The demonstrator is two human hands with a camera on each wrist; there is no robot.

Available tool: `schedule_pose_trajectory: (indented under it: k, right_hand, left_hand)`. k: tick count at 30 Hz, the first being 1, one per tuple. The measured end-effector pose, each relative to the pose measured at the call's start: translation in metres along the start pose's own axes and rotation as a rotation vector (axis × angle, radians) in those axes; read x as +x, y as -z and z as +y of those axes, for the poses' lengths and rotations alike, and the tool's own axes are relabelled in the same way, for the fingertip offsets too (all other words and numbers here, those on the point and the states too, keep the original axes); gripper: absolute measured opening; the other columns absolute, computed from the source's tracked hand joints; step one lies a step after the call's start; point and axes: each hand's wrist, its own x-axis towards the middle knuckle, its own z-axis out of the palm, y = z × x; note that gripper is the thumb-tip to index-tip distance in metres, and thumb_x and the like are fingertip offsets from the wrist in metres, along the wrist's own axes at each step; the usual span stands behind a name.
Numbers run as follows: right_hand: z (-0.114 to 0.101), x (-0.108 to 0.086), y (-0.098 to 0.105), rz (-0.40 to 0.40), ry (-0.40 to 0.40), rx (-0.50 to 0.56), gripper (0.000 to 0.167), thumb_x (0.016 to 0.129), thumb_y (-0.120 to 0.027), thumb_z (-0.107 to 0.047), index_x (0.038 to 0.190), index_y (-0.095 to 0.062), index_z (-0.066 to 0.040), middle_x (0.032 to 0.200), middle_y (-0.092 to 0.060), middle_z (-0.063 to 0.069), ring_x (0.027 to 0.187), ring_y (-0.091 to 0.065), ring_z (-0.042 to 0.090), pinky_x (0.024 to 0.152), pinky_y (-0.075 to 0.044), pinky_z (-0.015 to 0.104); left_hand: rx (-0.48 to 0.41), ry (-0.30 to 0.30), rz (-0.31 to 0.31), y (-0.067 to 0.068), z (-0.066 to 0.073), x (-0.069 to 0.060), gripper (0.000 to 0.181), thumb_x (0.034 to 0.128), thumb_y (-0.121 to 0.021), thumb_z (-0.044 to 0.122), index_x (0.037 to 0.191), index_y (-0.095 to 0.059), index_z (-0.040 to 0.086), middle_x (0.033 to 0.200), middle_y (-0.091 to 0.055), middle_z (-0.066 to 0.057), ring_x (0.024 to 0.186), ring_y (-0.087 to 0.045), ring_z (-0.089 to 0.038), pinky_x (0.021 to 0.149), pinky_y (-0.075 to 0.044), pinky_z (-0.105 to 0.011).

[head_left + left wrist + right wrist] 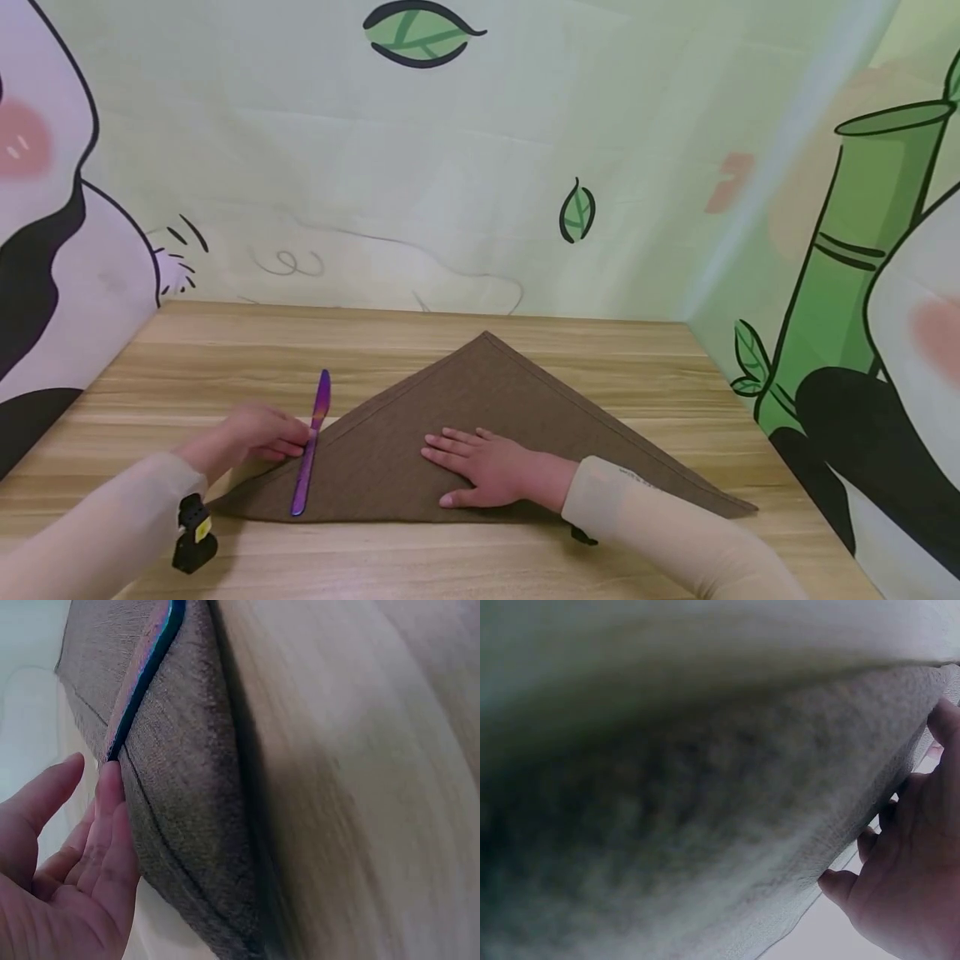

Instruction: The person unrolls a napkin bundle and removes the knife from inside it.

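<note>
A brown cloth napkin (pixel 390 475), folded into a triangle, lies with its long edge nearest me and its point away. Across its left part lies a purple, rainbow-tinted table knife (pixel 303 479), blade end past the slanted edge. My left hand (pixel 266 432) is at the knife's left side by that edge. In the left wrist view, the left hand's (pixel 82 877) fingers are fairly straight, a fingertip meets the knife (pixel 139 694), and the thumb stands apart. My right hand (pixel 491 471) rests on the middle of the napkin with fingers spread.
The wooden table (pixel 247 342) runs back to a pale wall covering (pixel 480 200) printed with leaves, pandas and bamboo. A black wrist camera (pixel 195 537) is strapped at the left sleeve. The napkin's right corner (pixel 738 505) points toward the table's right edge.
</note>
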Motion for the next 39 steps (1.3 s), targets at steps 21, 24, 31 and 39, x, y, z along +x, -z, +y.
schedule_pose_trajectory:
  k: [21, 24, 31, 39]
  right_hand:
    - [-0.002, -0.002, 0.004, -0.011, -0.017, 0.036, 0.072, 0.105, -0.048, -0.054, 0.165, -0.023, -0.025, 0.174, -0.018, -0.006, 0.163, -0.016, 0.017, 0.129, -0.026, 0.054]
    - [-0.002, -0.002, 0.004, -0.014, -0.016, 0.041, 0.072, 0.105, -0.048, -0.054, 0.165, -0.023, -0.025, 0.174, -0.018, -0.007, 0.163, -0.016, 0.017, 0.130, -0.025, 0.054]
    - [0.000, -0.001, 0.002, -0.012, -0.021, 0.035, 0.072, 0.105, -0.047, -0.056, 0.165, -0.022, -0.026, 0.174, -0.017, -0.008, 0.163, -0.015, 0.016, 0.130, -0.025, 0.054]
    - [0.000, 0.000, 0.003, -0.009, -0.013, 0.033, 0.071, 0.105, -0.047, -0.055, 0.165, -0.022, -0.026, 0.174, -0.017, -0.007, 0.163, -0.016, 0.017, 0.130, -0.026, 0.054]
  left_hand:
    - [0.203, 0.018, 0.092, -0.014, 0.016, 0.010, 0.012, 0.0832, -0.072, 0.008, 0.075, -0.066, 0.001, 0.063, -0.064, 0.003, 0.056, -0.060, -0.005, 0.052, -0.056, -0.019]
    - [0.161, 0.027, 0.053, -0.010, 0.012, 0.011, 0.012, 0.0838, -0.069, 0.011, 0.074, -0.063, 0.006, 0.064, -0.063, 0.005, 0.057, -0.060, -0.005, 0.054, -0.055, -0.018]
    - [-0.013, 0.040, -0.073, 0.003, 0.006, 0.012, 0.013, 0.0931, -0.060, 0.014, 0.081, -0.062, 0.009, 0.068, -0.062, 0.008, 0.063, -0.061, -0.004, 0.062, -0.055, -0.018]
    - [-0.076, 0.002, -0.149, 0.013, -0.007, 0.014, 0.016, 0.0985, -0.055, 0.018, 0.097, -0.068, 0.009, 0.083, -0.063, 0.006, 0.076, -0.062, -0.005, 0.072, -0.057, -0.020]
